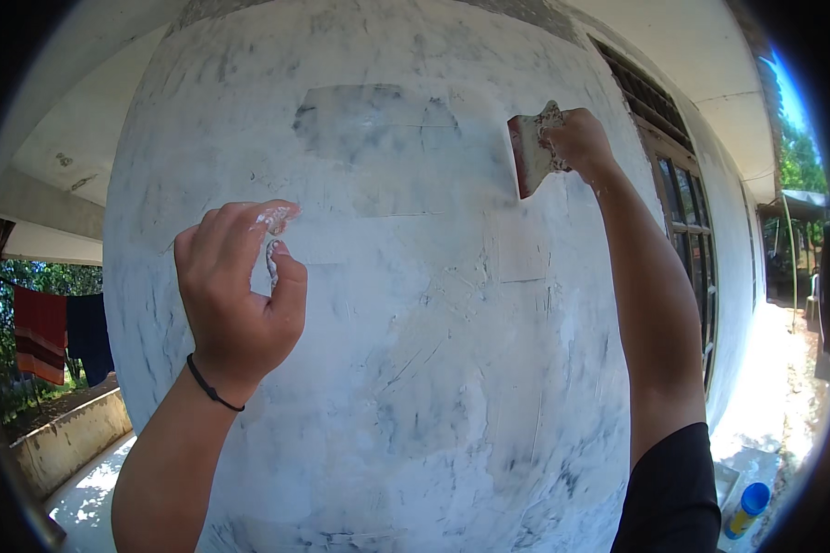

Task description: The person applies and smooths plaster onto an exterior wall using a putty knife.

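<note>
A wall (415,323) fills the middle, coated in patchy white and grey skim with scratches and smears. My right hand (579,143) is closed round a putty scraper (535,147), its broad blade upright and its dark reddish edge against or very near the wall at upper right. Putty speckles the scraper's grip and my fingers. On the left, my left hand (235,272) is raised in front of the wall with bent fingers, thumb and forefinger apart. White putty smears its fingertips, and I make out no tool in it. A smoother grey patch (369,120) shows between the hands, higher up.
A barred window (687,203) with a dark frame is set into the wall's right side. A blue and yellow container (747,507) stands on the ground at lower right. Cloths (41,332) hang at far left above a low ledge (74,438).
</note>
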A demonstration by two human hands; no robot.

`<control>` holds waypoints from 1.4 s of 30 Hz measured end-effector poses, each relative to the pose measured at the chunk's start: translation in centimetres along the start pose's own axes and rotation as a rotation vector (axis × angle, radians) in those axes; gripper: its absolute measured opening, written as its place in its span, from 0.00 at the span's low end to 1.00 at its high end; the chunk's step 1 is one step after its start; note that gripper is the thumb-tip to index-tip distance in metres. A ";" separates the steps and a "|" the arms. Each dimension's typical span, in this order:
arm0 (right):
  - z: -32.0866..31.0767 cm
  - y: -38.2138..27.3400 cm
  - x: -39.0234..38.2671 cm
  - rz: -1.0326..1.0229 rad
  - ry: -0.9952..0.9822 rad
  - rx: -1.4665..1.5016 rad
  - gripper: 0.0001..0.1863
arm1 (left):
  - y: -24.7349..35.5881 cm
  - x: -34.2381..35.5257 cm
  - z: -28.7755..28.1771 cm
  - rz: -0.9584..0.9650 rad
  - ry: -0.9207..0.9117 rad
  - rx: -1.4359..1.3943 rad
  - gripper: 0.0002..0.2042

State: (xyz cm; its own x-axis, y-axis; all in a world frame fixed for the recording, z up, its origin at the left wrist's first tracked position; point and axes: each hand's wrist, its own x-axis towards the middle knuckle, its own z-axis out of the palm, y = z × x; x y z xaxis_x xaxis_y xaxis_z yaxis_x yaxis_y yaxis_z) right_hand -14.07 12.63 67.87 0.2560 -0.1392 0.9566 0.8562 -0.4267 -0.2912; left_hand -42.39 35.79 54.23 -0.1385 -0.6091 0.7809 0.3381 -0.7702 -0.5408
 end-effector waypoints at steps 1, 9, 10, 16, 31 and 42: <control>-0.1 -0.5 0.6 -0.005 0.001 0.001 0.13 | -0.2 0.2 -0.1 -0.002 0.004 0.004 0.12; 5.8 -11.3 -1.1 -0.057 0.005 -0.141 0.12 | -1.9 -0.1 -2.5 -0.016 -0.029 0.041 0.11; 6.4 -14.8 -2.4 -0.099 -0.090 -0.077 0.12 | -2.0 -0.3 -4.3 -0.020 -0.030 0.083 0.11; 9.4 -28.9 -9.3 -0.438 -0.237 0.247 0.08 | -3.3 -1.9 -7.8 -0.091 0.035 0.132 0.12; 9.1 -17.7 -2.7 0.039 -0.093 0.630 0.12 | -1.2 -0.2 -5.3 -0.012 0.088 0.023 0.12; 2.2 1.7 3.3 0.084 -0.045 -0.034 0.16 | -0.5 -1.6 -1.9 -0.021 0.105 -0.008 0.12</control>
State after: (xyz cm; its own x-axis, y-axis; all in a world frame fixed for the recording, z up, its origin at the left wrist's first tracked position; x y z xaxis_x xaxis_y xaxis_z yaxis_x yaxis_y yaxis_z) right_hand -10.81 13.41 70.57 0.3472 -0.1356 0.9279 0.8154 -0.4451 -0.3702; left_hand -44.07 36.75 52.66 -0.2427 -0.6089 0.7552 0.3270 -0.7843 -0.5273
